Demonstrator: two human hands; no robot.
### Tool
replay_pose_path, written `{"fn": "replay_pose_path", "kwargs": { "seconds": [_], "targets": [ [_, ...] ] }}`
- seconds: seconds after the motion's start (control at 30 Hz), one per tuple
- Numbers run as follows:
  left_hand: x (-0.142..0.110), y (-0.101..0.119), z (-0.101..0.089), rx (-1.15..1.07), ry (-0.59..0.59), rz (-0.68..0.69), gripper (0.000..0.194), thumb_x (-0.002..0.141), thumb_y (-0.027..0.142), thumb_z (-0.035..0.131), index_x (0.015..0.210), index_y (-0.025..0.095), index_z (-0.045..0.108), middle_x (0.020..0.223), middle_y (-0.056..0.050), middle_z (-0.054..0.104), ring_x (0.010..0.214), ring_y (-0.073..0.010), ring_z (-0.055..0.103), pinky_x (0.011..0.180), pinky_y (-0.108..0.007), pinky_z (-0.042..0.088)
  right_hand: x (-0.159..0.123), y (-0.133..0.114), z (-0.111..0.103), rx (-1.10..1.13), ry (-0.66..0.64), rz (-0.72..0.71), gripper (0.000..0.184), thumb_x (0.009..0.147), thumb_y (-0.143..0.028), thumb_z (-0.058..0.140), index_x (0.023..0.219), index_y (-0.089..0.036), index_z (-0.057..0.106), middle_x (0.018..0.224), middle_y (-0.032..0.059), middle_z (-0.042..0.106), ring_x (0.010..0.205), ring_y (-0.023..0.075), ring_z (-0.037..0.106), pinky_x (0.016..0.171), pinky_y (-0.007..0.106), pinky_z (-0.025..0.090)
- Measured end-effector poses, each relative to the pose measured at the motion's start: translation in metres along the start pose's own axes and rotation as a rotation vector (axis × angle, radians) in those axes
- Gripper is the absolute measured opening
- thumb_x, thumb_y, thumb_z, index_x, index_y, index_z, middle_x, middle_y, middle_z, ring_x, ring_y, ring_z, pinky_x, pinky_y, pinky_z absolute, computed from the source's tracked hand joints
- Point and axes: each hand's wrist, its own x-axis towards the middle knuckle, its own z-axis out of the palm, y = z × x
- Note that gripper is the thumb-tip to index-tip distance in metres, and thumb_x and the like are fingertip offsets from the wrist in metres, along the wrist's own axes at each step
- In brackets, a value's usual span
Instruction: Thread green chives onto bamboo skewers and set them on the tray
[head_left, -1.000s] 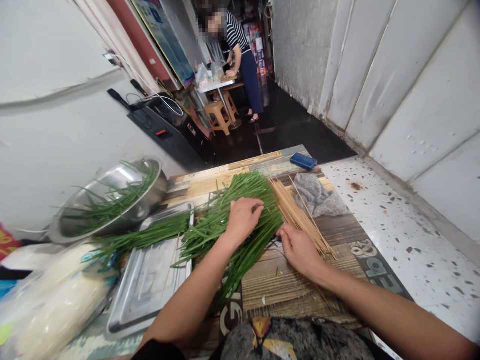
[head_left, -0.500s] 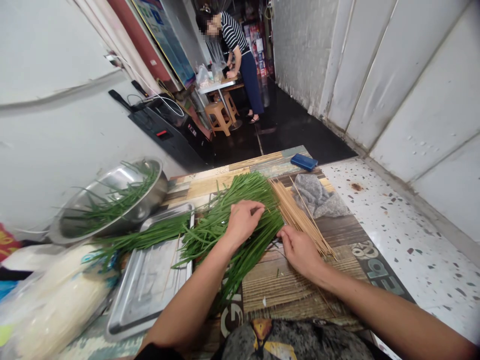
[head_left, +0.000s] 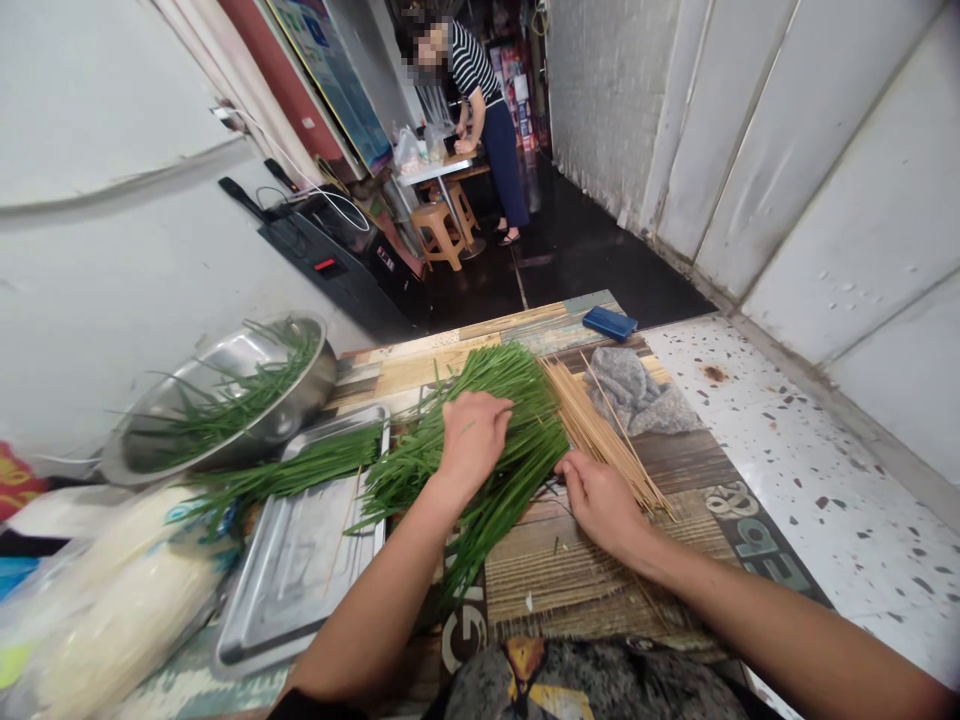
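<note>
Two bare hands of yours work at the green stalks (head_left: 510, 375), which lie in a broad heap in the middle of the tabletop (head_left: 562, 580). Your right hand (head_left: 606, 505) has its grip pinched, thumb against forefinger, at the right edge of the heap; you cannot tell whether a stalk or a stick is caught between them. Your left hand (head_left: 474, 440) is over the heap with its fingers bent and the thumb close to them; whether that grip holds anything is hidden.

Just right of the heap you have a bundle of thin wooden sticks (head_left: 604, 430), with one stick lying at a slant across it. Beside the sticks is a crumpled grey cloth (head_left: 637, 395), and beyond that a blue case (head_left: 610, 322) near the far edge.

To your left sits a metal tray (head_left: 289, 580); a smaller bunch of stalks (head_left: 330, 460) lies across its far part, and a thin stick (head_left: 343, 530) rests in it. Past the tray, a steel bowl (head_left: 311, 385) holds more long green leaves, and nearer you is a clear bag with pale contents (head_left: 127, 610).

Farther off, a person in a striped top (head_left: 480, 75) bends over a small table (head_left: 442, 172) with stools (head_left: 435, 230) under it.
</note>
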Motion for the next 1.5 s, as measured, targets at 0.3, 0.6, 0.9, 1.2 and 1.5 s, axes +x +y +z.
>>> {"fn": "replay_pose_path", "kwargs": {
  "seconds": [0.3,0.6,0.9,1.2,1.5],
  "targets": [
    [0.012,-0.003,0.007,0.245,-0.04,0.008,0.014,0.08,0.025,0.055,0.083,0.022,0.068,0.084,-0.009,0.06,0.089,-0.0261,0.047,0.074,-0.039,0.033,0.0,0.0,0.001,0.001,-0.004,-0.001,0.029,0.09,-0.019,0.031,0.09,-0.017,0.059,0.083,0.0058,0.068,0.078,0.0172,0.063,0.071,0.025,0.041],
    [0.014,0.001,0.011,0.33,-0.039,-0.005,0.025,0.084,0.02,0.043,0.077,0.018,0.067,0.079,-0.012,0.059,0.085,-0.0266,0.049,0.072,-0.039,0.033,0.001,0.0,0.0,0.003,-0.007,0.001,0.028,0.09,-0.019,0.031,0.091,-0.016,0.059,0.085,0.0062,0.068,0.078,0.0176,0.063,0.071,0.026,0.041],
    [0.01,0.005,0.005,-0.038,-0.022,-0.048,0.017,0.081,0.024,0.049,0.077,0.022,0.065,0.081,-0.002,0.066,0.082,-0.0199,0.054,0.078,-0.035,0.035,0.0,-0.002,-0.001,0.006,-0.016,0.0,0.027,0.089,-0.018,0.032,0.09,-0.016,0.059,0.086,0.0057,0.068,0.079,0.0182,0.063,0.071,0.026,0.04],
    [0.01,0.003,0.011,-0.298,-0.141,-0.088,0.019,0.082,0.025,0.047,0.076,0.019,0.064,0.077,-0.001,0.067,0.072,-0.0158,0.057,0.068,-0.027,0.04,0.002,0.002,0.001,0.022,-0.007,-0.011,0.027,0.089,-0.019,0.031,0.09,-0.017,0.058,0.085,0.006,0.068,0.079,0.0177,0.063,0.071,0.026,0.041],
    [0.011,0.001,0.015,-0.375,-0.122,-0.105,0.019,0.08,0.026,0.049,0.076,0.018,0.065,0.071,0.0,0.067,0.064,-0.0133,0.057,0.062,-0.024,0.041,0.002,0.001,0.001,0.03,-0.006,-0.014,0.028,0.088,-0.018,0.032,0.09,-0.016,0.059,0.085,0.0066,0.068,0.079,0.0187,0.063,0.072,0.027,0.041]
  ]
}}
